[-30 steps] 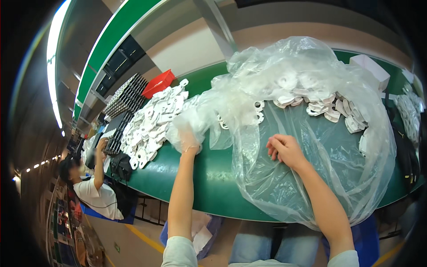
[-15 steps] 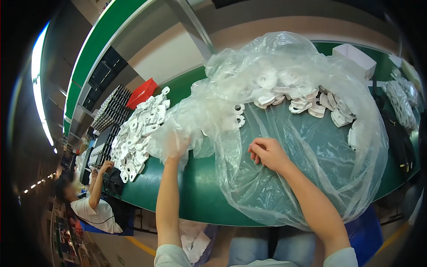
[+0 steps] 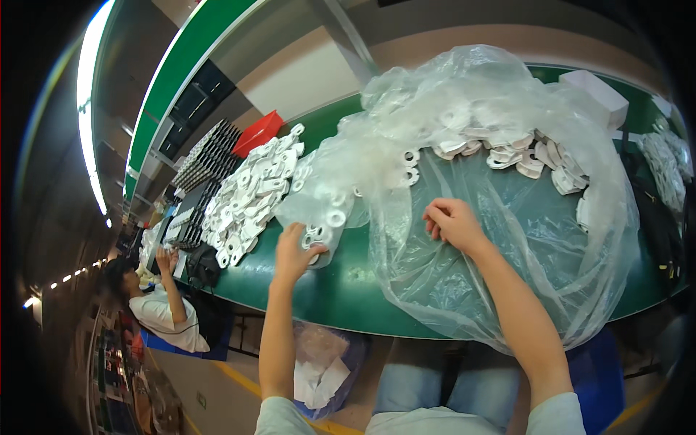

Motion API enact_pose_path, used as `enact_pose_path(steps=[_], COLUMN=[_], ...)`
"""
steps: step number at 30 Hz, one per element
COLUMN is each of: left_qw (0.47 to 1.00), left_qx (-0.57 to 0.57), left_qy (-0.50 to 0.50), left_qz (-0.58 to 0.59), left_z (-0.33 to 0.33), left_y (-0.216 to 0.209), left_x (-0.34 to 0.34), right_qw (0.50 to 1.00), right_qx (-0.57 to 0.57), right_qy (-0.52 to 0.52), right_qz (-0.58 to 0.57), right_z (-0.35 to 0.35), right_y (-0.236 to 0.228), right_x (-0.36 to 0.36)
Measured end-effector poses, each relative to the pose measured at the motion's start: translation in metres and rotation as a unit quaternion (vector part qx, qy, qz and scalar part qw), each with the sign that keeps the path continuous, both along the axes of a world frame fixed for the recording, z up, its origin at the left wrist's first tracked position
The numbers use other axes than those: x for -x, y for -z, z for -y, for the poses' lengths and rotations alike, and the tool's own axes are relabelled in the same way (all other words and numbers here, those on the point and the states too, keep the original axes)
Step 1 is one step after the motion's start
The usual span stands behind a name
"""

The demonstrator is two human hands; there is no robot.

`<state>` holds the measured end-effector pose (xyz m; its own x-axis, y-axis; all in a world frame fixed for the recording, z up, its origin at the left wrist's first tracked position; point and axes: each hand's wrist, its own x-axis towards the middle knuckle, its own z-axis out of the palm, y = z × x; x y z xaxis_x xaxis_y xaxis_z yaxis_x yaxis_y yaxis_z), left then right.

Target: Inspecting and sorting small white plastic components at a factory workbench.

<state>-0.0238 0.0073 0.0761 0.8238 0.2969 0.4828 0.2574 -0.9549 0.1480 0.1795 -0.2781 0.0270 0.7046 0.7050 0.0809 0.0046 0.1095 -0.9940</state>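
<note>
My left hand (image 3: 293, 255) is at the left end of a large clear plastic bag (image 3: 500, 290), its thumb and fingers around a few small white plastic parts with round holes (image 3: 316, 236). Loosely curled, my right hand (image 3: 453, 222) hovers over the middle of the bag with nothing visible in it. The bag spreads across the green table (image 3: 348, 283). More white plastic parts (image 3: 518, 156) lie in and under its crumpled far side, partly veiled by the film. To the left is a big heap of similar white parts (image 3: 250, 192).
Behind the heap sit a red bin (image 3: 259, 133) and stacked dark trays (image 3: 206, 156). A white box (image 3: 596, 98) and bundled white cables (image 3: 667, 163) are at the far right. Another person (image 3: 170, 308) sits at the left. Below the table is a lined bin (image 3: 326, 370).
My left hand, blurred behind the film before, now shows plainly with white parts at its fingers. The view has shifted slightly. My right hand keeps its curled pose.
</note>
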Motion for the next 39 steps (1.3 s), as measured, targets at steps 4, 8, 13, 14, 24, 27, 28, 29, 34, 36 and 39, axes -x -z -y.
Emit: enact_pose_path(steps=[4, 8, 13, 14, 24, 27, 28, 29, 34, 36, 39], left_qw=[0.979, 0.956, 0.997, 0.997, 0.800, 0.765, 0.761, 0.762, 0.799, 0.907, 0.981], left_qx=[0.112, 0.192, -0.046, -0.043, 0.537, 0.573, 0.575, 0.573, 0.458, 0.279, 0.064], left_qy=[-0.016, 0.213, 0.018, 0.022, 0.202, 0.223, 0.227, 0.224, -0.035, -0.045, -0.061], left_qz=[0.167, 0.057, 0.053, 0.055, 0.177, 0.194, 0.195, 0.200, 0.387, 0.314, 0.173], left_z=[0.065, 0.144, 0.121, 0.123, 0.145, 0.143, 0.139, 0.133, 0.065, 0.034, 0.036], left_y=[-0.027, -0.008, 0.049, 0.051, 0.025, 0.022, 0.020, 0.019, 0.025, 0.050, 0.062], left_x=[-0.030, -0.114, -0.197, -0.200, -0.147, -0.136, -0.133, -0.128, -0.126, -0.132, -0.135], right_qw=[0.999, 1.000, 0.999, 0.999, 0.974, 0.994, 0.996, 0.999, 0.990, 0.993, 0.993], right_qx=[0.014, -0.015, -0.034, -0.041, -0.115, -0.050, -0.031, -0.007, -0.100, -0.087, -0.084], right_qy=[0.007, 0.012, 0.026, 0.027, 0.195, 0.083, 0.056, 0.037, 0.032, 0.035, 0.033], right_qz=[0.037, 0.020, -0.008, -0.009, 0.024, 0.043, 0.058, 0.039, -0.090, -0.070, -0.078], right_z=[0.002, 0.006, -0.003, -0.001, -0.009, -0.003, -0.004, -0.001, 0.004, -0.004, 0.000], right_y=[0.001, 0.005, 0.004, 0.004, 0.004, 0.010, 0.010, 0.011, 0.002, -0.001, 0.002], right_x=[-0.005, -0.008, -0.002, -0.003, 0.001, -0.011, -0.012, -0.015, -0.011, -0.007, -0.010])
